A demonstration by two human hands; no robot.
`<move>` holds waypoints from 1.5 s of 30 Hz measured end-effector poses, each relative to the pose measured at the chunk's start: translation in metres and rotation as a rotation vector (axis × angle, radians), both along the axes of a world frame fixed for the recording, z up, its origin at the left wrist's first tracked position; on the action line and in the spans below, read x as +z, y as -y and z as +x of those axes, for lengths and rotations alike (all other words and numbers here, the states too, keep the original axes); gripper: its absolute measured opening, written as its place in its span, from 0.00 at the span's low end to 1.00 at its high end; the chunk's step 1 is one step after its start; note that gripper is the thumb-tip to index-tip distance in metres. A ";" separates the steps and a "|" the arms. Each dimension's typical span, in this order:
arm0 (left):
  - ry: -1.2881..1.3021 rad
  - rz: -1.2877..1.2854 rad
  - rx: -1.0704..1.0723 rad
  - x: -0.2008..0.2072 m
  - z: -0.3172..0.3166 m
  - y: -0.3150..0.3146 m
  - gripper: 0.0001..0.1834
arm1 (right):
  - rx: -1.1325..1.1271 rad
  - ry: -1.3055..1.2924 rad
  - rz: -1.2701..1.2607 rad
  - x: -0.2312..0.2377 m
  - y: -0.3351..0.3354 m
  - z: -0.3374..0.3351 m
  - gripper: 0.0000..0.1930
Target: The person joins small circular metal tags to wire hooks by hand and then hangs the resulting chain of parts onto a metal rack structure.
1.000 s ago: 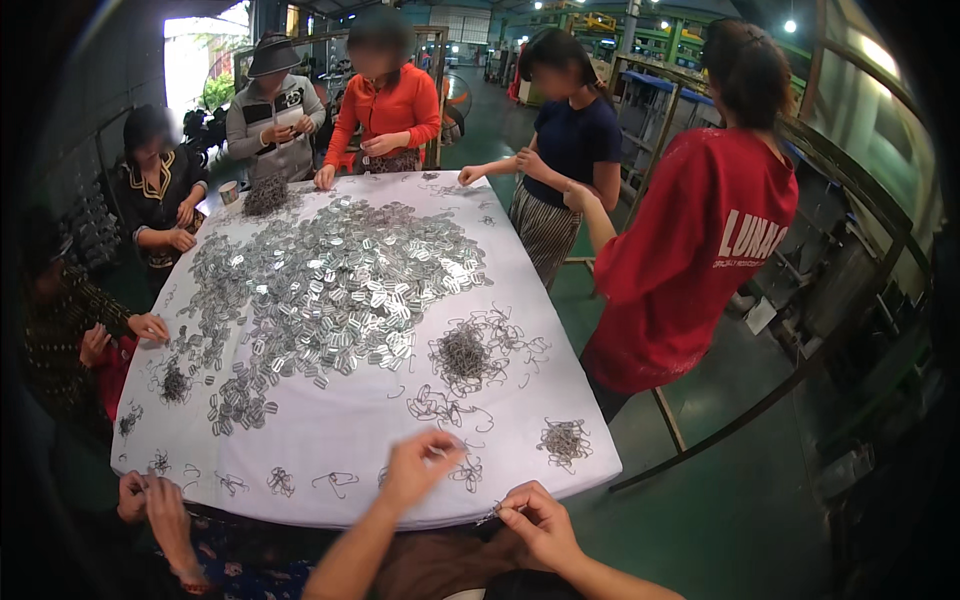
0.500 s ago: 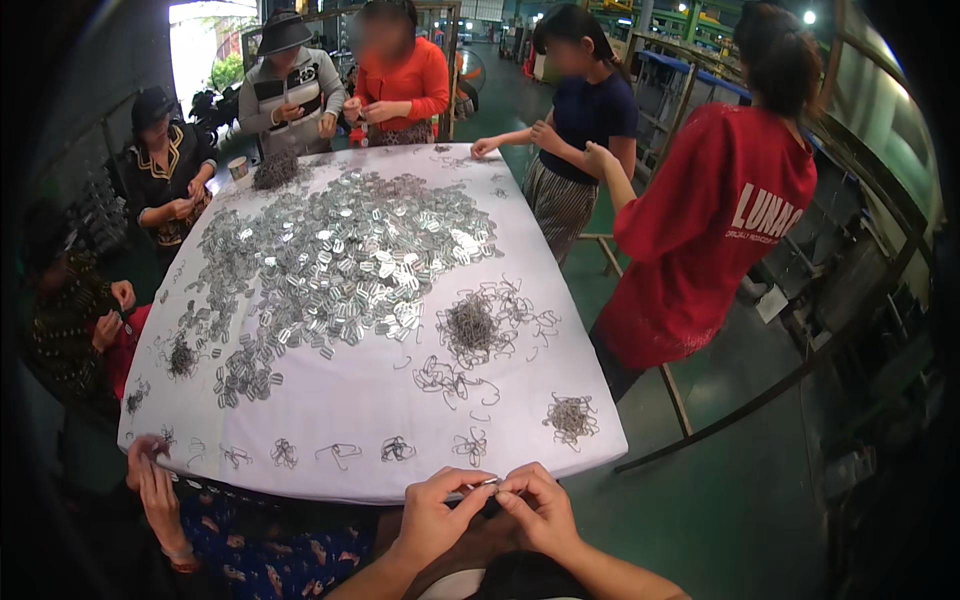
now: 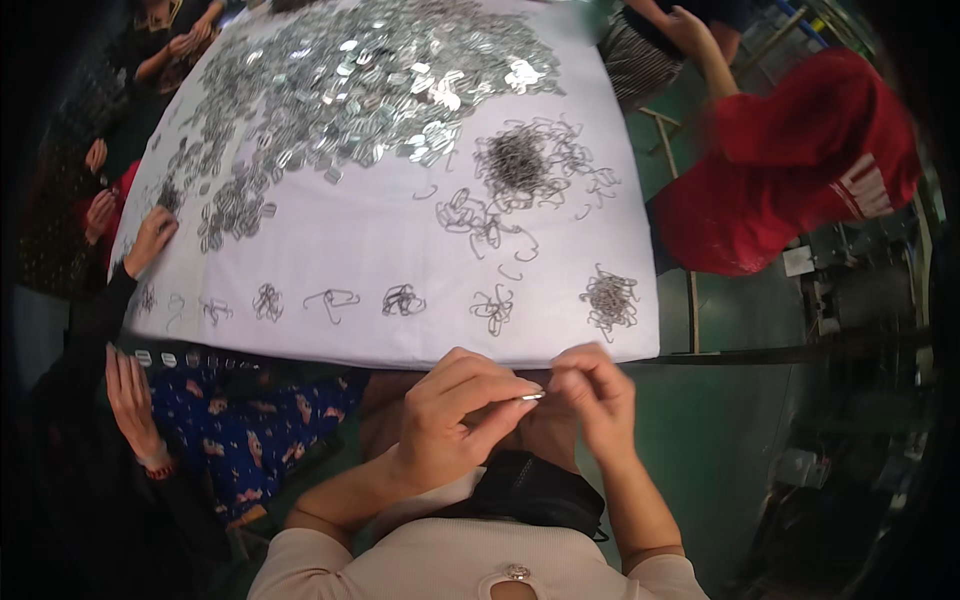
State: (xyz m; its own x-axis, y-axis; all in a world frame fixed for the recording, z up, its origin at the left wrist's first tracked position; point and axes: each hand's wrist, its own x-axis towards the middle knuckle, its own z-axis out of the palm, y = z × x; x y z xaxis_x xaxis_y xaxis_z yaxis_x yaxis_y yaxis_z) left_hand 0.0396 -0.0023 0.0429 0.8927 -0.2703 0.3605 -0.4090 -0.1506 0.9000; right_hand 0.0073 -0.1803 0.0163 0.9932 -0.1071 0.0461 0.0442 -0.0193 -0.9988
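Left fingers (image 3: 498, 388) pinch a silvery piece (image 3: 533, 397), long axis pointing toward right fingers (image 3: 590, 368), whose hold is unclear.

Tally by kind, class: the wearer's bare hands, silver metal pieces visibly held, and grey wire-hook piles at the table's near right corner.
Bare left hand, bare right hand: 2
Silver metal piece: 1
Grey wire-hook pile: 1
Total: 4

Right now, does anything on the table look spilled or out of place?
Nothing clearly spilled. One metal wire hook lies alone left of the large hook pile; most nearby hooks are bunched, so it may be a stray.
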 end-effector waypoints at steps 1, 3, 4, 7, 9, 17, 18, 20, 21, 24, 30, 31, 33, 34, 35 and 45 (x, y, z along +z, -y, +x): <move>0.036 -0.025 -0.012 -0.001 0.000 -0.001 0.11 | -0.005 -0.048 -0.058 -0.002 0.005 0.010 0.05; 0.072 -0.055 -0.045 -0.004 0.000 -0.003 0.11 | 0.012 -0.044 -0.238 -0.013 0.007 0.043 0.05; 0.059 -0.055 -0.034 -0.004 -0.001 -0.005 0.11 | 0.044 0.015 -0.356 -0.020 0.005 0.066 0.06; 0.032 -0.064 -0.052 -0.006 -0.001 -0.003 0.11 | 0.170 0.183 -0.656 -0.039 -0.017 0.131 0.08; 0.037 -0.087 -0.081 -0.009 -0.001 0.000 0.12 | 0.191 0.240 -0.790 -0.065 -0.028 0.169 0.08; 0.019 -0.127 -0.076 -0.025 -0.001 0.002 0.13 | 0.163 0.446 -1.449 -0.083 -0.033 0.194 0.17; 0.013 -0.130 -0.089 -0.026 -0.001 0.001 0.14 | 0.172 0.447 -1.451 -0.079 -0.031 0.199 0.17; 0.001 -0.135 -0.080 -0.028 -0.002 -0.001 0.14 | 0.268 0.180 -1.135 -0.072 -0.029 0.220 0.15; -0.003 -0.126 -0.083 -0.028 -0.002 -0.001 0.14 | 0.231 0.132 -1.061 -0.070 -0.030 0.231 0.12; -0.010 -0.121 -0.094 -0.029 -0.002 0.000 0.14 | 0.150 0.068 -1.016 -0.080 -0.034 0.273 0.11; 0.006 -0.114 -0.091 -0.026 -0.002 -0.002 0.14 | 0.074 -0.222 -1.230 -0.084 -0.074 0.320 0.14; 0.011 -0.120 -0.094 -0.026 -0.003 -0.002 0.14 | 0.121 -0.149 -1.239 -0.087 -0.073 0.320 0.15; 0.009 -0.127 -0.092 -0.026 -0.004 -0.003 0.14 | 0.222 -0.167 -1.250 -0.086 -0.069 0.320 0.15; 0.011 -0.133 -0.099 -0.027 -0.004 -0.003 0.14 | 0.313 -0.187 -1.257 -0.085 -0.067 0.320 0.15; 0.008 -0.138 -0.097 -0.028 -0.005 -0.003 0.14 | 0.317 -0.189 -1.262 -0.085 -0.064 0.318 0.15; 0.018 -0.130 -0.137 -0.035 -0.008 -0.003 0.14 | 0.259 -0.097 -1.092 -0.042 0.001 0.216 0.08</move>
